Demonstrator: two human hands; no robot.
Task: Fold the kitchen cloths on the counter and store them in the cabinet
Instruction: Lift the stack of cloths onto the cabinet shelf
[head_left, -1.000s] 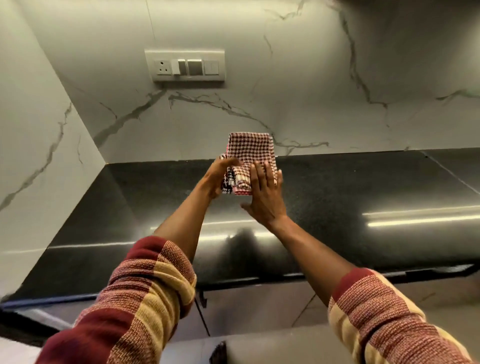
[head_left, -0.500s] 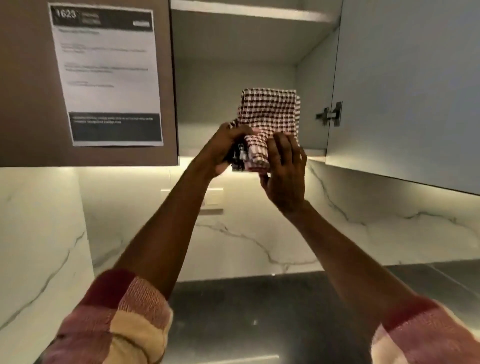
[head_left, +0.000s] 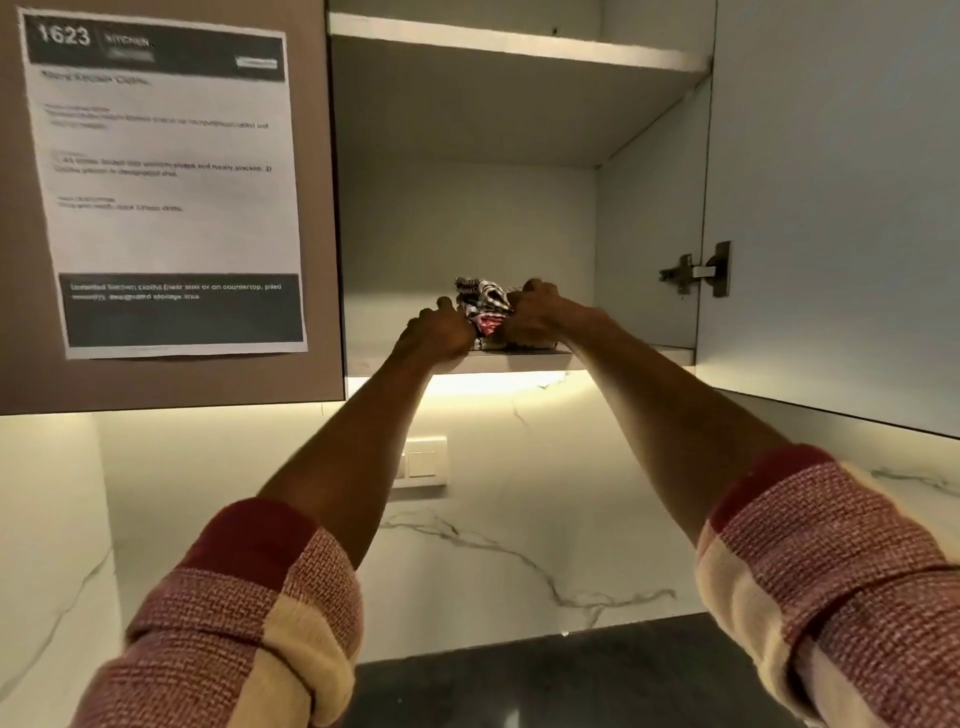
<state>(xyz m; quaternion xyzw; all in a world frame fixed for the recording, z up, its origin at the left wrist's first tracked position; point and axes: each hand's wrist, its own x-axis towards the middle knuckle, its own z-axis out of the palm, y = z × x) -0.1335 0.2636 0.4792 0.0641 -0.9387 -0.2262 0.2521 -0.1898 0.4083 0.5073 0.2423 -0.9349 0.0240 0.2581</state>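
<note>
Black stone counter (head_left: 597, 675) sits low in the foreground, white veined marble wall (head_left: 519, 561) rising behind it, and both arms reach up from checked red-and-cream sleeves (head_left: 249, 623). Left hand (head_left: 441, 332) and right hand (head_left: 535, 317) flank the folded red-and-white checked kitchen cloth (head_left: 483, 306), fingers curled against it, gripping from both sides. It rests between them on the open grey wall cabinet's lower shelf (head_left: 519, 358). Left of the left hand, a printed paper notice (head_left: 166, 182) covers the shut brown door.
</note>
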